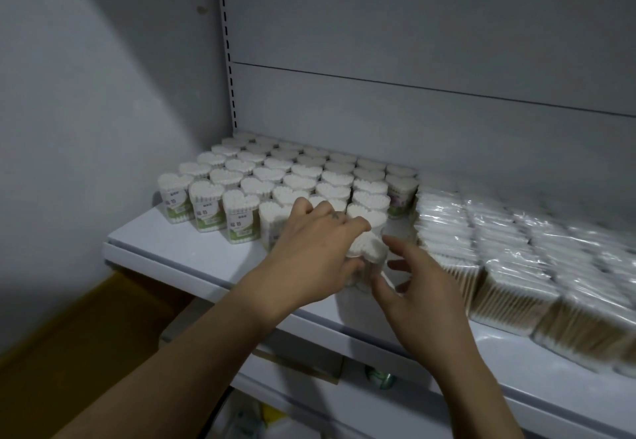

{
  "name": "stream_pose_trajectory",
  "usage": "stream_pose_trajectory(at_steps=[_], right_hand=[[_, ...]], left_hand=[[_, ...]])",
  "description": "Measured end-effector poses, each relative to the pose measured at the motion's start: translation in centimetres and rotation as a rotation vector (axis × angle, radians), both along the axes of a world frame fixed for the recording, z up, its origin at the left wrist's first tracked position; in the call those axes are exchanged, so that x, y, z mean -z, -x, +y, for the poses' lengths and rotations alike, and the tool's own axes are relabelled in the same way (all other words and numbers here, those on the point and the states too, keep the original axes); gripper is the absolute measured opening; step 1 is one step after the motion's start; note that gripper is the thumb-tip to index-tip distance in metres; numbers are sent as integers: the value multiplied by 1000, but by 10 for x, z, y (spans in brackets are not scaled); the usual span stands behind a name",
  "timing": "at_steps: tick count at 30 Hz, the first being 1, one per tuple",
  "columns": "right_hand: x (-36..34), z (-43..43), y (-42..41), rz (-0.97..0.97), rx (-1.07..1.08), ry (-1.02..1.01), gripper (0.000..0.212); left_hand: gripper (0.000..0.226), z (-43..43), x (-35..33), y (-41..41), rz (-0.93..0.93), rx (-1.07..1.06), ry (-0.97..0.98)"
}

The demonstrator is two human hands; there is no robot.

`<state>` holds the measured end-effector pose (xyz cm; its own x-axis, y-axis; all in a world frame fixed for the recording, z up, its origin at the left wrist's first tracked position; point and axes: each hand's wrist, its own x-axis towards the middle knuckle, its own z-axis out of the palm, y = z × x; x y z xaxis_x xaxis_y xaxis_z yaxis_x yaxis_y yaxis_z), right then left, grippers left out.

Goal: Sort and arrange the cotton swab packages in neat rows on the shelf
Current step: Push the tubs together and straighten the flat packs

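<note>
The box, a clear heart-shaped tub packed with white swabs, stands near the front of the shelf, just ahead of the rows and left of the bags. The left hand grips it, fingers curled over its top and thumb against its near side. The right hand is open, fingers spread and loosely bent, just beside the box on its right; whether the fingertips touch it I cannot tell.

Behind the box, the rows of matching heart-shaped boxes run back towards the rear panel, upright and close together, most with green labels. One at the right end shows a purple label.

To the right, the bags of wooden-stick swabs in clear plastic lie in overlapping lines along the shelf, blurred at the far right.

A slotted upright stands at the shelf's left rear corner, against a grey wall. A lower shelf shows beneath, its contents dim.
</note>
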<state>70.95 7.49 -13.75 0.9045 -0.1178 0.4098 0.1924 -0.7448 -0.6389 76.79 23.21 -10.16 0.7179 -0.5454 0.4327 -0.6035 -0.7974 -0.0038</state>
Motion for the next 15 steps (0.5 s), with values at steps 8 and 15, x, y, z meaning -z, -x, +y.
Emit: stream_pose_trajectory(at_steps=[8, 15], right_hand=[[-19, -10, 3, -178, -88, -498, 27], [-38, -18, -6, 40, -345, -631, 57]], left_hand=[[23, 10, -27, 5, 143, 134, 475], [32, 18, -49, 7, 376, 240, 813]])
